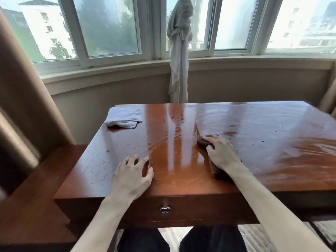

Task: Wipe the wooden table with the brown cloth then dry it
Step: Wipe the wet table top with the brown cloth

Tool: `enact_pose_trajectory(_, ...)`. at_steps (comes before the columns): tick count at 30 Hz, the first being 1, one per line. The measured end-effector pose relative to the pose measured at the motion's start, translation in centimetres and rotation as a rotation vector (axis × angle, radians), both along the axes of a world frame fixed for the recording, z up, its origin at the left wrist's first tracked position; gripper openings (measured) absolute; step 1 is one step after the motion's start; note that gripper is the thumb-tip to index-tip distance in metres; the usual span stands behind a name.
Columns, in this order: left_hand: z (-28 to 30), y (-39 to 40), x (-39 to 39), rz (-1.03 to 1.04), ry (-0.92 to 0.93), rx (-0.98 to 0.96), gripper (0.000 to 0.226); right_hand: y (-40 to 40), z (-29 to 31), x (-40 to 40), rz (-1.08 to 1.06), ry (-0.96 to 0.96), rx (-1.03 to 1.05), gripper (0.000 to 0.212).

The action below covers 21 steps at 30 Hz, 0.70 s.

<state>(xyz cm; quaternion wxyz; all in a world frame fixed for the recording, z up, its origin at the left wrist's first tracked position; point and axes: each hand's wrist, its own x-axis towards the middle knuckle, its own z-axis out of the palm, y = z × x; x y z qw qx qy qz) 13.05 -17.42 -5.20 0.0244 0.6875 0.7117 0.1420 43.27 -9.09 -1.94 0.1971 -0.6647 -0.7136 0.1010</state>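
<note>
At the far left corner of the wooden table (245, 170) a folded pale cloth (124, 117) lies flat, well apart from both hands. Nearer, on the left half of the top, the person's left hand (133, 176) rests palm down with its fingers spread and relaxed, gripping nothing; the wood around it looks dull and dry. Just right of that hand the surface turns glossy, with wet streaks catching the light from the windows (112, 28) beyond. Below the near edge, roughly midway, a metal ring pull (165, 209) hangs on the drawer front. To the right of centre the right hand (221, 153) presses down on the brown cloth (204, 141), fingers curled over its far end, the cloth bunched under the palm and against the tabletop. Behind the table a knotted grey curtain (179, 51) hangs at the window.
</note>
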Motion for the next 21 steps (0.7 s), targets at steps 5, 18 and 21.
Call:
enact_pose_trajectory(5, -0.2, -0.2, 0.0, 0.003, 0.058, 0.017, 0.057, -5.3, -2.1, 1.8, 0.173, 0.006, 0.009, 0.056)
enact_pose_trajectory(18, -0.6, -0.2, 0.1, -0.021, 0.069, 0.013, 0.059, -3.9, -2.0, 0.8, 0.32, 0.047, 0.001, 0.056)
enact_pose_trajectory(21, -0.5, -0.2, -0.1, -0.028, 0.069, -0.017, 0.06, -0.6, -0.4, 1.3, 0.069, -0.012, 0.018, 0.057)
